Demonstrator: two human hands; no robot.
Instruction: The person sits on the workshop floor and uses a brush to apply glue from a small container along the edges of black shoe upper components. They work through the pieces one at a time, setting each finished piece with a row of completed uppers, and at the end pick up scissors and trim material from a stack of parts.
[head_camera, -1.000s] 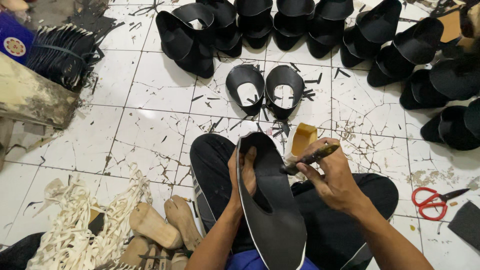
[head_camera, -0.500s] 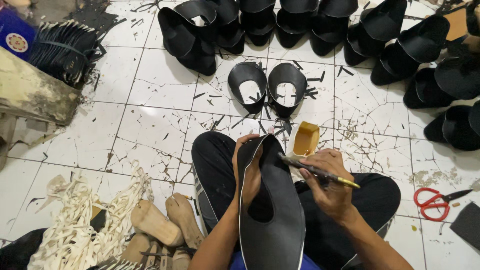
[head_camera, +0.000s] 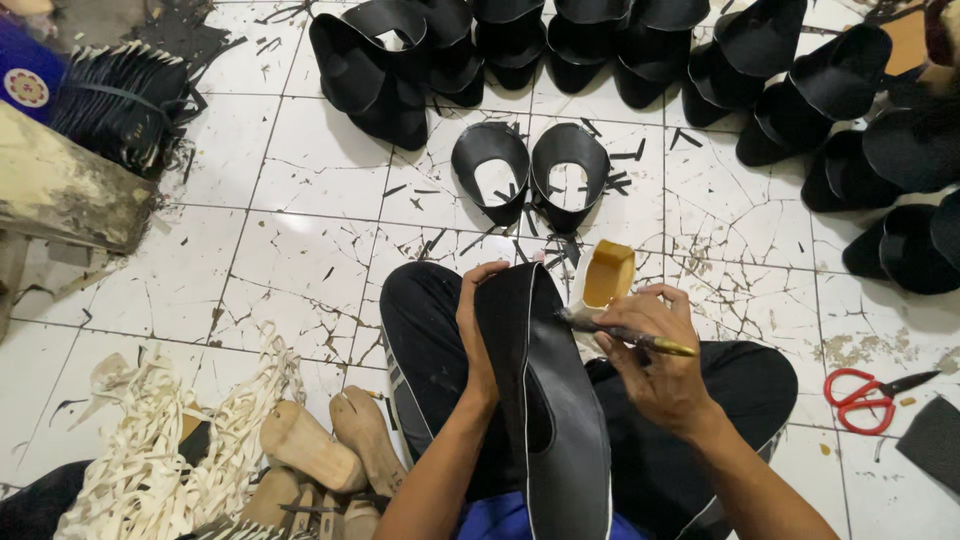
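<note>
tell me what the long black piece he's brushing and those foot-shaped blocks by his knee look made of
Black sole piece: probably rubber or synthetic sheet, matte, thin pale edge line, held by the left hand. Foot-shaped blocks: likely bare wood, tan, smooth and unpainted. Brush in the right hand: yellowish handle, material unclear.

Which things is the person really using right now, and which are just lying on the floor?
In use:
left hand holding the black sole piece
right hand holding the brush
glue pot

Lying about:
red scissors
wooden shoe forms
black shoe uppers
white strips
</note>
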